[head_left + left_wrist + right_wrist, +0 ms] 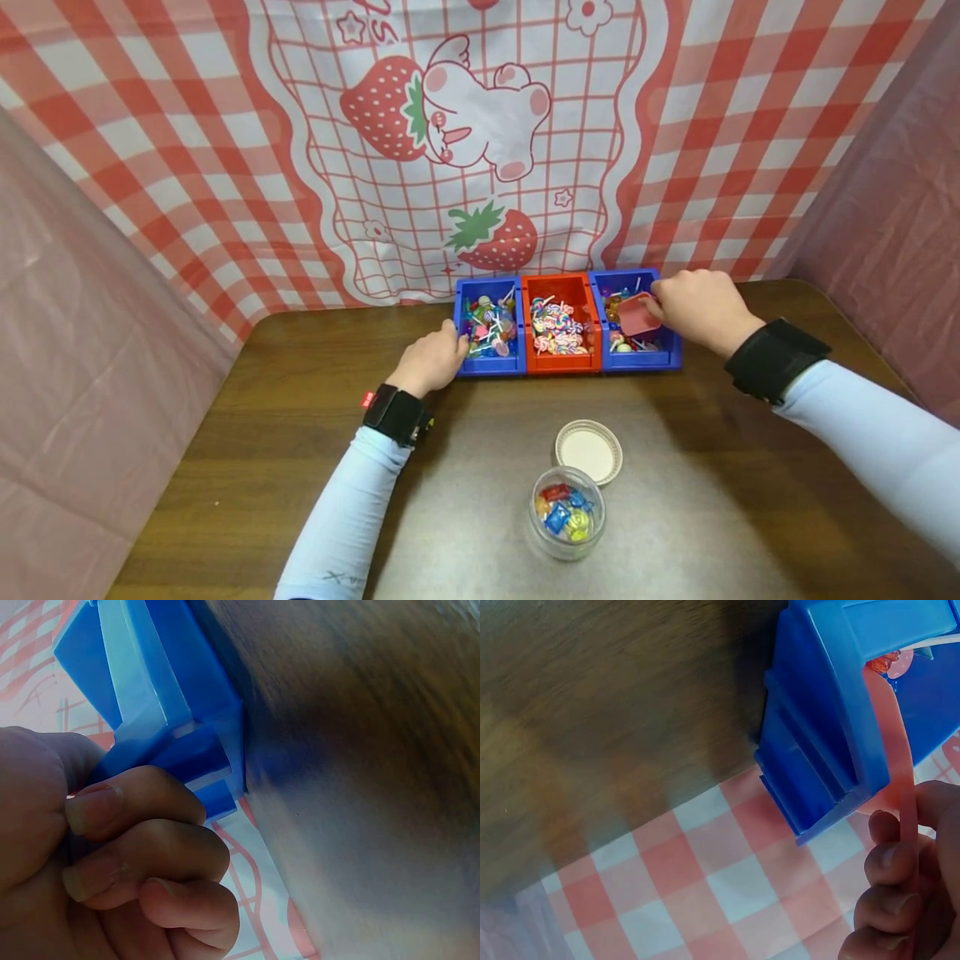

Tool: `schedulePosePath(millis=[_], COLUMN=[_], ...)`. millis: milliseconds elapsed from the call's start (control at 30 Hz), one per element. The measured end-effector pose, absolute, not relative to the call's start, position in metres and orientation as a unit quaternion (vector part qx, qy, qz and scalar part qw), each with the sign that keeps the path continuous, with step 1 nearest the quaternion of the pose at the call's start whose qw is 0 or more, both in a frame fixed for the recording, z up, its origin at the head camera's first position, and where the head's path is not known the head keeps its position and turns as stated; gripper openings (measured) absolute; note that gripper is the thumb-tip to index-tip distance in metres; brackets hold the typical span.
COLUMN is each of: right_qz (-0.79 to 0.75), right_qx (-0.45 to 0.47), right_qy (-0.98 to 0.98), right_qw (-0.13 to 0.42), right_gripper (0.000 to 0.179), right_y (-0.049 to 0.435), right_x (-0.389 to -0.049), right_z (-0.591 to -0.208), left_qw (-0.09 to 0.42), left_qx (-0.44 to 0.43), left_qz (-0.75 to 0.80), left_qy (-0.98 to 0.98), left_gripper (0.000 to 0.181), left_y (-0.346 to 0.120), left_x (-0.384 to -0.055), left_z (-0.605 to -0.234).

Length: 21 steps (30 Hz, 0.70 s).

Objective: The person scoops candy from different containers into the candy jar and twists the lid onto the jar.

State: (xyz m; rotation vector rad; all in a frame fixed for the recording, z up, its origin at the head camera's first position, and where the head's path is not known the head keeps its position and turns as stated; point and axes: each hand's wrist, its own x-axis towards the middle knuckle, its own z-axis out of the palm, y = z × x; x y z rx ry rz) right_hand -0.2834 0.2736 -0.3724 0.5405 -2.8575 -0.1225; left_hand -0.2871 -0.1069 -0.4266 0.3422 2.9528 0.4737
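My right hand [701,308] grips the handle of a pink scoop [637,315], whose blade dips into the right blue bin [678,357] among lollipops and wrapped candies. Curled fingers wrap the scoop's handle [908,847] beside the bin's wall in the right wrist view. At the other end of the row, my left hand [431,360] holds the side edge of the left blue bin [491,367]; its curled fingers [180,855] show against the blue wall in the left wrist view. Between these two stands a red bin [564,364] of striped lollipops.
In front of the bins, a glass jar [567,546] with several wrapped candies stands on the wooden table [315,417]. Its pale round lid [588,452] lies just behind it. A checked strawberry cloth [480,117] hangs behind the bins, with pink cloth at both sides.
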Motion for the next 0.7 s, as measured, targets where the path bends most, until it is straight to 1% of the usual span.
schedulePosePath(millis=[133, 333, 433, 600, 700], right_qz=[-0.048, -0.064, -0.071, -0.091, -0.104], right_qx=[0.206, 0.288, 0.315, 0.344, 0.349], right_qy=[-0.968, -0.934, -0.920, -0.902, -0.901], right_qw=[0.137, 0.203, 0.224, 0.246, 0.236], right_gripper=[0.032, 0.034, 0.035, 0.035, 0.031], right_y=[0.272, 0.268, 0.264, 0.257, 0.252], right_x=[-0.283, -0.282, -0.281, -0.279, -0.280], right_z=[-0.371, -0.366, -0.363, -0.361, -0.361], left_qw=[0.064, 0.066, 0.063, 0.066, 0.065], left_qx=[0.114, 0.114, 0.112, 0.113, 0.112], left_qz=[0.157, 0.156, 0.157, 0.156, 0.155], left_qy=[0.979, 0.979, 0.979, 0.979, 0.979], left_gripper=[0.043, 0.043, 0.044, 0.044, 0.043], left_y=[-0.107, -0.106, -0.106, -0.107, -0.107], left_x=[-0.287, -0.287, -0.288, -0.288, -0.287], left_z=[-0.427, -0.428, -0.428, -0.428, -0.427])
